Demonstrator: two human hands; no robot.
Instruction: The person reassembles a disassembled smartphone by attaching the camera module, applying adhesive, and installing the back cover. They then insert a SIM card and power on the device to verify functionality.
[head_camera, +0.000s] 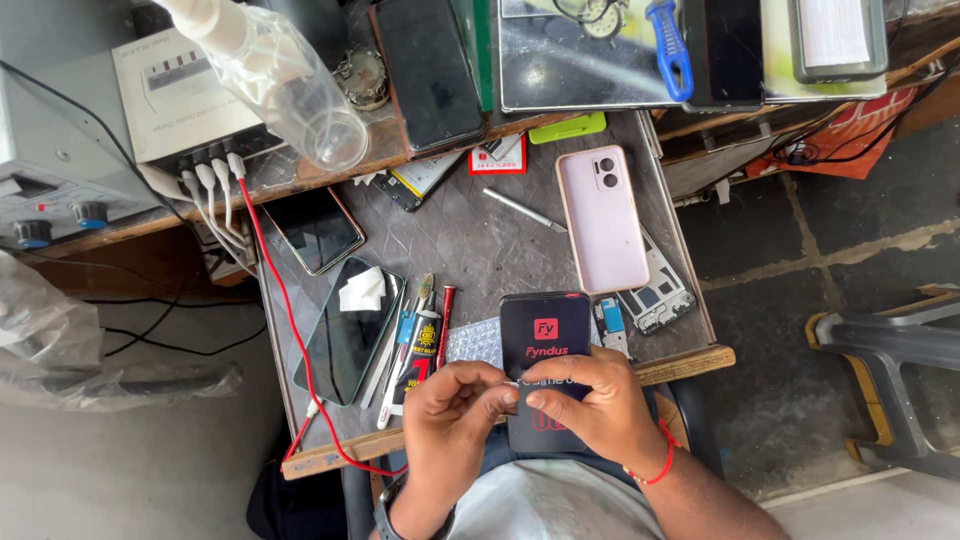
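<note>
Both hands, lower centre: left hand (450, 405) & right hand (590, 400) pinched on black phone (545, 345), held at bench edge | step judged: film/sticker being peeled | next: steady fingertip pull needed | pink phone (602, 218) upper right.

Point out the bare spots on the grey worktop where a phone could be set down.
The widest free patch of the grey worktop lies between the face-up dark phone, the thin silver tool and the pale pink phone. Left front is crowded: black glass panel, glue tube, red cable. Both hands hold the black phone.
</note>
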